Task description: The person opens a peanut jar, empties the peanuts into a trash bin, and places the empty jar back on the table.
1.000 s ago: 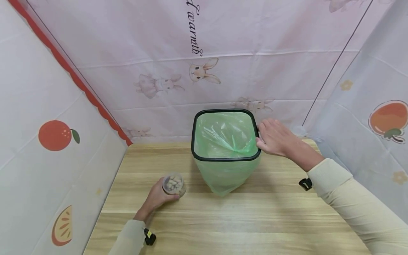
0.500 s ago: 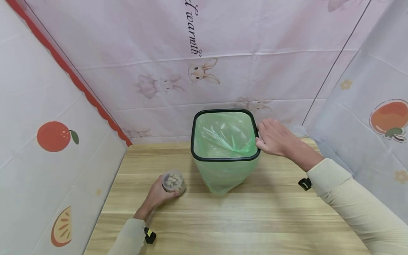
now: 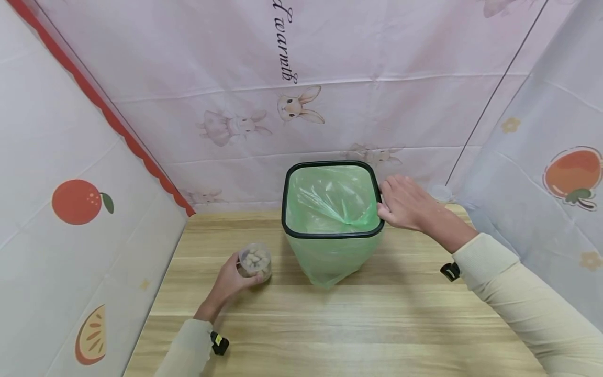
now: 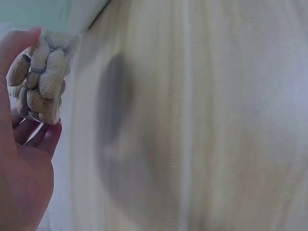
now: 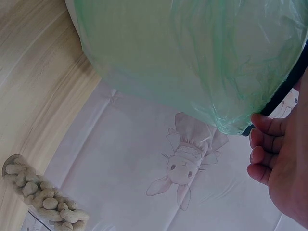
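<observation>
My left hand (image 3: 230, 283) grips a clear plastic jar of peanuts (image 3: 256, 263) to the left of the bin. In the left wrist view unshelled peanuts (image 4: 48, 72) show through its wall, thumb on one side and fingers on the other. A trash bin, its black rim (image 3: 334, 235) upright, stands at the back middle of the table. A green plastic bag (image 3: 330, 259) lines it and hangs over its outside. At the bin's right side my right hand (image 3: 406, 204) holds the rim; its fingers curl at the rim (image 5: 284, 91) in the right wrist view.
A second clear jar of peanuts (image 5: 45, 195) stands beyond the right hand; only its pale top (image 3: 440, 193) shows in the head view. The wooden table (image 3: 358, 324) meets printed cloth walls (image 3: 226, 178) at the back and sides.
My left hand has moved slightly away from me with the peanut jar. The right hand and the bin have stayed almost where they were.
</observation>
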Available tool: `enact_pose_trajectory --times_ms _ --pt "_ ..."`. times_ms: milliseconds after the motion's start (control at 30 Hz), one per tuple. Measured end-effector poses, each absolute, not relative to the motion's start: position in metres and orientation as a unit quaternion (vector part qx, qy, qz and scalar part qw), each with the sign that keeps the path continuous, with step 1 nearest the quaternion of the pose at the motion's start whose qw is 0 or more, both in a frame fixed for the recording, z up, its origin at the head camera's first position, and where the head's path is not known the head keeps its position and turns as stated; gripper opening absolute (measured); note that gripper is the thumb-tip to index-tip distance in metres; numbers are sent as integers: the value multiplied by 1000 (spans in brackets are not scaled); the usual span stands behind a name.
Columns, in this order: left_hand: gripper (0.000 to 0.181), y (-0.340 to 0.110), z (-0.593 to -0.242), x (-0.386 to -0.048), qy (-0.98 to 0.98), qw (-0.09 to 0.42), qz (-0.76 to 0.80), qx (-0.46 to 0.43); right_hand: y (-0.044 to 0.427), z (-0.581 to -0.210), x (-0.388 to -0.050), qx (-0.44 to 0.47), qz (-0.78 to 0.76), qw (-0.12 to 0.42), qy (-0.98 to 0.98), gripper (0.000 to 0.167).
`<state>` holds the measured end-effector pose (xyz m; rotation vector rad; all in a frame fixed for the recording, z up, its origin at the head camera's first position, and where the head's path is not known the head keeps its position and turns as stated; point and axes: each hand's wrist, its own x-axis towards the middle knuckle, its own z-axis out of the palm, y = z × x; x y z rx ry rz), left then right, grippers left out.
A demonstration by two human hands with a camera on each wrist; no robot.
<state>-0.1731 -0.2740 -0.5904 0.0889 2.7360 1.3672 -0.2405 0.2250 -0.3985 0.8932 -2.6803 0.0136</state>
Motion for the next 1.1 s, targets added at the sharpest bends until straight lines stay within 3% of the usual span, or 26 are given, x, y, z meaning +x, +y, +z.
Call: enact_pose_trajectory --times_ms 1100 --pt "91 -274 -522 -195 907 -29 407 101 225 -401 -242 315 7 162 -935 30"
